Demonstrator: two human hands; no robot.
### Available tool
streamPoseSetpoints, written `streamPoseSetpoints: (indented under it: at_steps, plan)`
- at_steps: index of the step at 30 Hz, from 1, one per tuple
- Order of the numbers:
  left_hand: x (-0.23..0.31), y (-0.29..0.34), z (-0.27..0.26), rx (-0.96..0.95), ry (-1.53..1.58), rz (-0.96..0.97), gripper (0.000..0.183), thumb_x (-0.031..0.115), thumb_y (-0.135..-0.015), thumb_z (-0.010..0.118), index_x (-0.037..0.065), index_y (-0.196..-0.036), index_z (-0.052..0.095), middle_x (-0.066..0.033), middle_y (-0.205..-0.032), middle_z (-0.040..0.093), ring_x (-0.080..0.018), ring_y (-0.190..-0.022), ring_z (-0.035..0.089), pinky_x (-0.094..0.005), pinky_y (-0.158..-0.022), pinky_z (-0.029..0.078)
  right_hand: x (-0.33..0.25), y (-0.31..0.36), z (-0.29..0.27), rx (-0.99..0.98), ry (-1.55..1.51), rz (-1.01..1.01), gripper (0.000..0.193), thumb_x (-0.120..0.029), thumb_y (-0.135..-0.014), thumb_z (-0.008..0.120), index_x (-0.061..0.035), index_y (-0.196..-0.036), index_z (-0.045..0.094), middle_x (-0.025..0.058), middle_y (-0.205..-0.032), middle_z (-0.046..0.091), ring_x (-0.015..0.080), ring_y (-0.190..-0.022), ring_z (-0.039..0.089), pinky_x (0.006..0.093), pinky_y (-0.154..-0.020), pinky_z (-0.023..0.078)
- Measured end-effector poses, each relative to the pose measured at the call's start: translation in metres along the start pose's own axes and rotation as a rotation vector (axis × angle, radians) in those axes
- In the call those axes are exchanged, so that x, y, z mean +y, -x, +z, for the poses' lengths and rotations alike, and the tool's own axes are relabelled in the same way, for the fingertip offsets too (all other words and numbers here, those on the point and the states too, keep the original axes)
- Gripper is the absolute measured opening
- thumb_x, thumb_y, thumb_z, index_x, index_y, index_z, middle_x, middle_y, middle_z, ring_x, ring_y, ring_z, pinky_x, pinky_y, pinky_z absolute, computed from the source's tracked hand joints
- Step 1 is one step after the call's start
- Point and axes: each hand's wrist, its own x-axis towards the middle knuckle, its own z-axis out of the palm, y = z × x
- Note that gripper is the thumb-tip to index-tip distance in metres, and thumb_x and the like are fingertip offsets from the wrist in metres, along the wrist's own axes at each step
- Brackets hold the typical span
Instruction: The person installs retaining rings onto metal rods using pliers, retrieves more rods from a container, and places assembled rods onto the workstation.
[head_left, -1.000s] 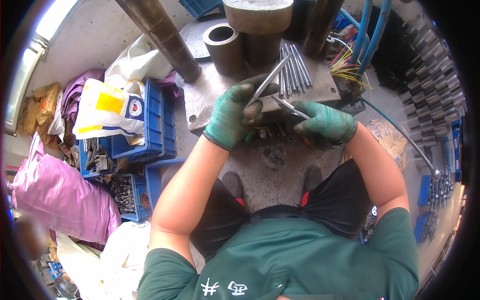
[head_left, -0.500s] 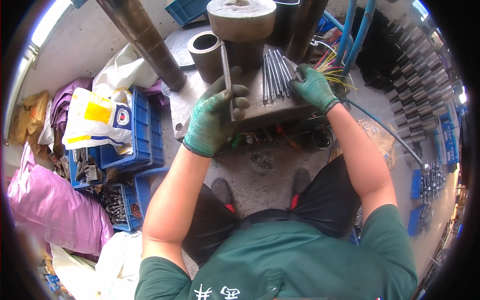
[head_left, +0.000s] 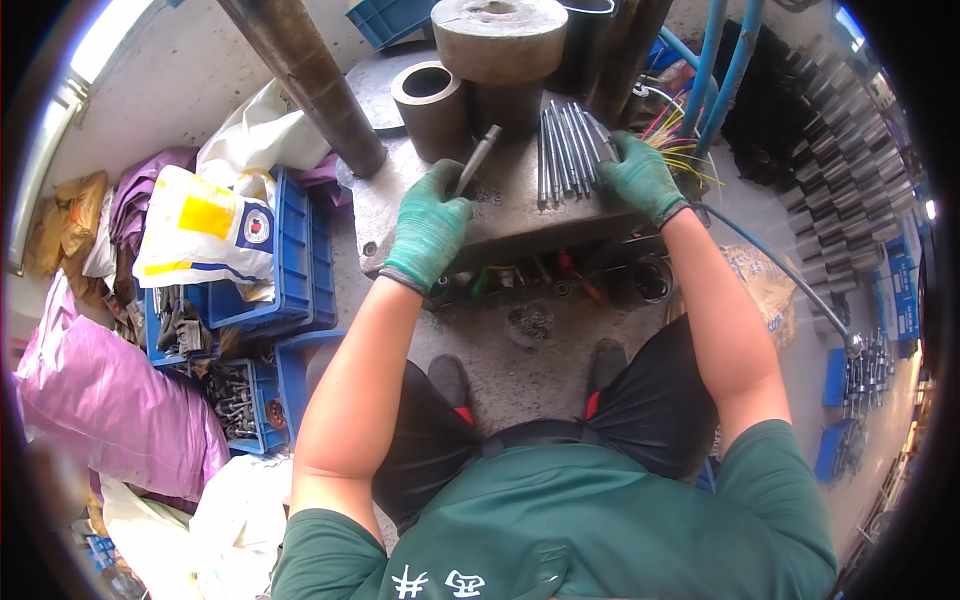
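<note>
My left hand (head_left: 430,228), in a green glove with a dark cuff, is closed around a grey metal rod (head_left: 480,158). The rod tilts up and to the right, and its lower end is hidden in the glove. On the thick metal slab (head_left: 520,225) several similar rods (head_left: 565,150) lie side by side, pointing away from me. My right hand (head_left: 643,182), gloved the same way, is at the right end of this row. Its fingers are closed on the outermost rod (head_left: 600,135), which slants to the left at its far end.
Behind the rods stand a hollow metal cylinder (head_left: 427,95) and a heavy round block (head_left: 498,45). Thick steel columns (head_left: 305,80) rise from the slab. Blue crates (head_left: 290,260) and sacks (head_left: 120,400) crowd the left; blue hoses (head_left: 722,75) and stacked metal cylinders (head_left: 835,165) are at the right.
The rod in my left hand has gone from nearly upright to slanting rightward, and that hand has turned back-up. My right hand stays at the row's right end.
</note>
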Motion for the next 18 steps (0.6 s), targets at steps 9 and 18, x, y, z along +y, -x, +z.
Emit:
streamPoseSetpoints:
  at_steps: [9, 18]
  plan:
    - [0.008, -0.010, 0.029, -0.006, -0.646, 0.188, 0.032, 0.016, -0.087, 0.076, 0.009, -0.118, 0.076, -0.0216, -0.114, 0.065, -0.0413, -0.107, 0.067, -0.0482, -0.094, 0.055, 0.002, 0.013, -0.007, 0.097, -0.550, 0.015, 0.054, -0.016, -0.092, 0.075, 0.0088, -0.137, 0.059, 0.0143, -0.114, 0.073, 0.0186, -0.100, 0.066, 0.0331, -0.092, 0.053]
    - [0.010, -0.018, 0.036, -0.069, -0.760, 0.150, 0.033, 0.016, -0.091, 0.074, 0.009, -0.123, 0.071, -0.0231, -0.123, 0.064, -0.0436, -0.112, 0.066, -0.0486, -0.096, 0.056, -0.036, 0.048, -0.012, -0.010, -0.819, -0.006, 0.050, -0.011, -0.091, 0.075, 0.0072, -0.135, 0.059, 0.0085, -0.111, 0.071, 0.0139, -0.097, 0.066, 0.0288, -0.089, 0.054]
